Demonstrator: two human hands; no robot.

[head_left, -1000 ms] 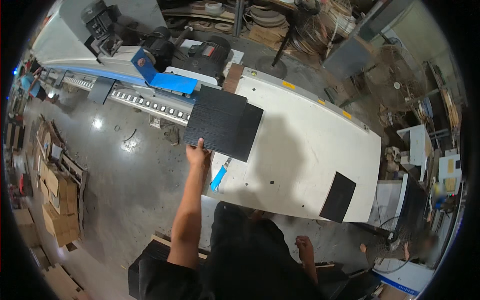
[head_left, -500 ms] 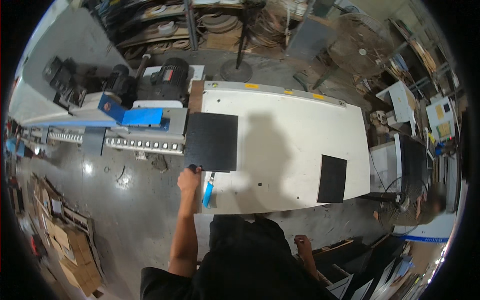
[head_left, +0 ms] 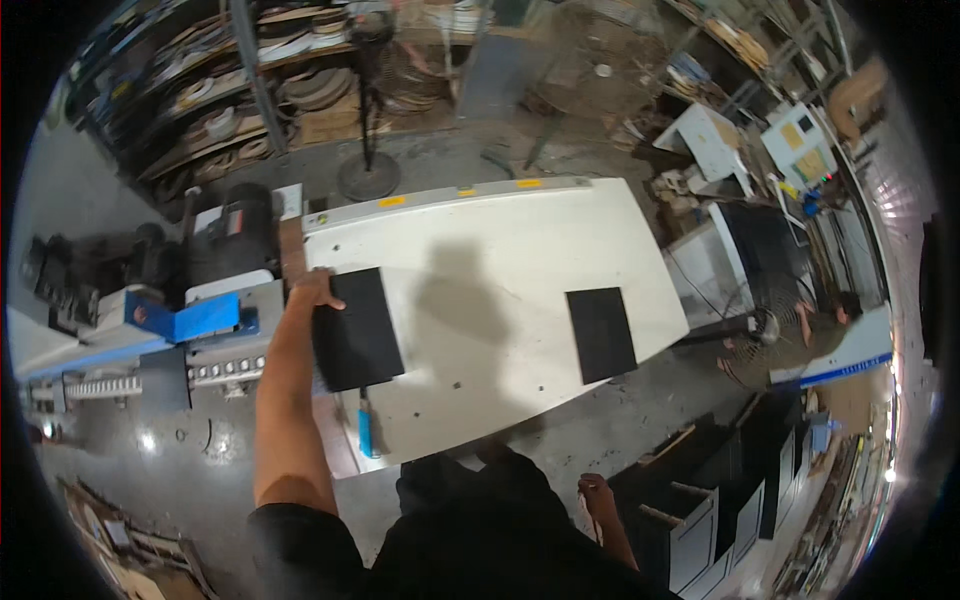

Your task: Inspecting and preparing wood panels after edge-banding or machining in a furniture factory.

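Rests the left hand (head_left: 318, 288), with fingers spread apart, on the far left corner of a black panel (head_left: 362, 335) on the tabletop (head_left: 560, 235), near a blue-handled tool (head_left: 365, 432), and hangs the right hand (head_left: 595, 488) clear of both, with fingers too small to tell.

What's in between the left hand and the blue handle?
A black board. In the head view, the left hand is over its far end, and the blue handle is just past its near end.
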